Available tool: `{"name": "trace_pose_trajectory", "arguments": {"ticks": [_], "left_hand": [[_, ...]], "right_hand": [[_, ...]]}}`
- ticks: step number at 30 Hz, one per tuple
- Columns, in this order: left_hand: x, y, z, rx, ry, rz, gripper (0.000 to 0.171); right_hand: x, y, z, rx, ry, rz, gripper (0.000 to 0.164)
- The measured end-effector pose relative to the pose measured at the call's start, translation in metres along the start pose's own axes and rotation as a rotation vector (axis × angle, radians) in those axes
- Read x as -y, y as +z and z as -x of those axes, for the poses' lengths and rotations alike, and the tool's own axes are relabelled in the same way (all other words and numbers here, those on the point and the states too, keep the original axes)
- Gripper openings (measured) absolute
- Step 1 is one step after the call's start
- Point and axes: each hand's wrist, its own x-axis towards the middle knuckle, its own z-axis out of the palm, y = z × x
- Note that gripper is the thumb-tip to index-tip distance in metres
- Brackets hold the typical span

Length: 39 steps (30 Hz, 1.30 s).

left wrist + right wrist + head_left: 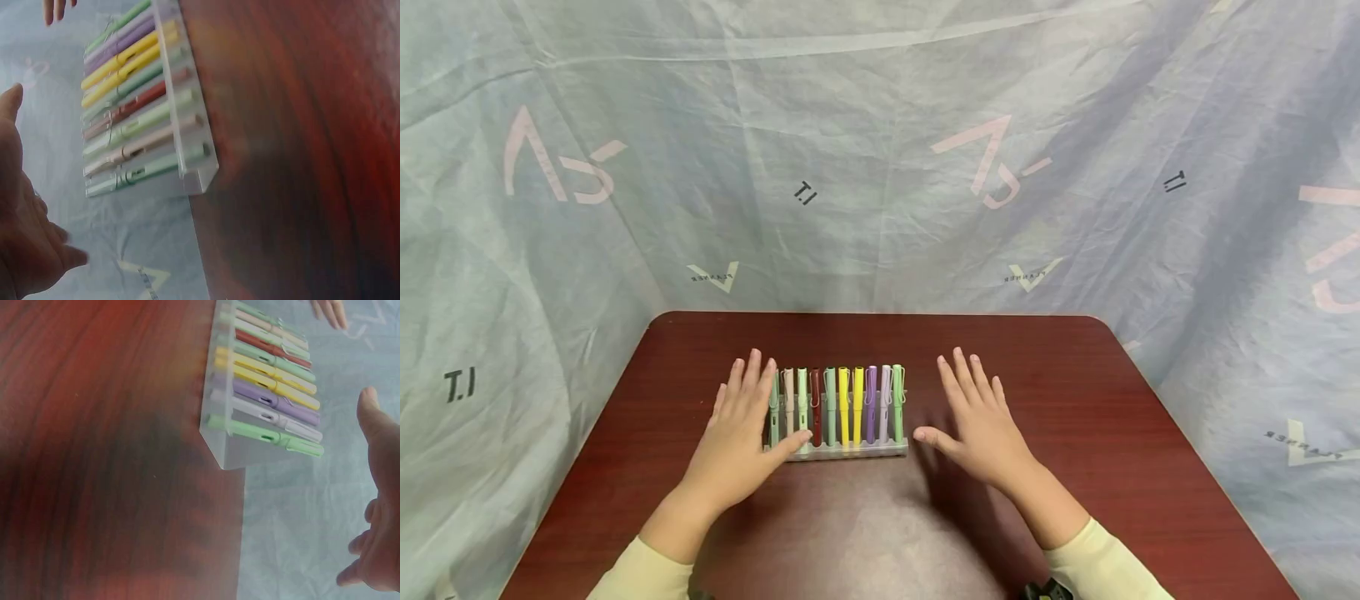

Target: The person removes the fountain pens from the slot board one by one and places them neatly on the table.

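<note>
Two sets of fingers, straight and apart: left hand [737, 442] at the left end of the pen rack [868, 451], overlapping it in the head view; right hand [981, 437] just beside the rack's right end, not touching. Clear plastic, holding ten clipped pens [844, 408] side by side (two neighbours bright yellow), others green, beige, dark red, purple and lilac. Beneath the rack, reddish-brown table [865, 533]; behind it, grey printed cloth [880, 167].

Cloth [865, 100] bears "T.I" [805, 193] upper centre, upper right, lower left; mirrored "PLANNER" [713, 277] on pale Vs [732, 268] mid-frame; pink logos [542, 154] unclear
</note>
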Motion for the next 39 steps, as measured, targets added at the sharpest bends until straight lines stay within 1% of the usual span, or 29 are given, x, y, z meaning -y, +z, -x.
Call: {"name": "trace_pose_trajectory", "arguments": {"ticks": [4,9,11,13,16,20,24,27,30,32,33,37,39], "left_hand": [[0.013,-0.006,-0.002,0.041,-0.077,0.144,0.104],[0.028,-0.008,-0.003,0.109,-0.176,0.336,0.105],[0.033,-0.006,-0.003,0.130,-0.195,0.407,0.105],[0.038,-0.003,-0.002,0.146,-0.192,0.460,0.105],[0.044,0.001,0.000,0.182,-0.190,0.506,0.105],[0.050,0.007,0.003,0.238,-0.220,0.513,0.098],[0.055,0.012,0.004,0.286,-0.257,0.491,0.084],[0.056,0.015,0.005,0.309,-0.267,0.463,0.070],[0.055,0.018,0.006,0.313,-0.268,0.431,0.053],[0.053,0.019,0.007,0.309,-0.267,0.405,0.043],[0.053,0.019,0.007,0.306,-0.268,0.391,0.038],[0.052,0.022,0.007,0.300,-0.268,0.338,0.028],[0.052,0.022,0.008,0.298,-0.273,0.324,0.024]], "right_hand": [[-0.007,-0.003,-0.004,0.001,0.033,-0.106,0.104],[-0.018,-0.002,-0.009,0.012,0.106,-0.304,0.097],[-0.023,0.000,-0.010,0.022,0.149,-0.392,0.092],[-0.028,0.002,-0.011,0.026,0.186,-0.467,0.088],[-0.033,0.007,-0.013,0.034,0.205,-0.582,0.082],[-0.037,0.014,-0.018,0.049,0.196,-0.693,0.074],[-0.037,0.020,-0.024,0.071,0.194,-0.720,0.067],[-0.035,0.024,-0.027,0.082,0.195,-0.734,0.063],[-0.031,0.027,-0.032,0.081,0.197,-0.774,0.059],[-0.023,0.020,-0.034,0.091,0.185,-0.812,0.054],[-0.022,0.022,-0.036,0.094,0.182,-0.829,0.053],[-0.018,0.027,-0.044,0.103,0.162,-0.898,0.052],[-0.021,0.039,-0.048,0.102,0.161,-0.926,0.052]]}}
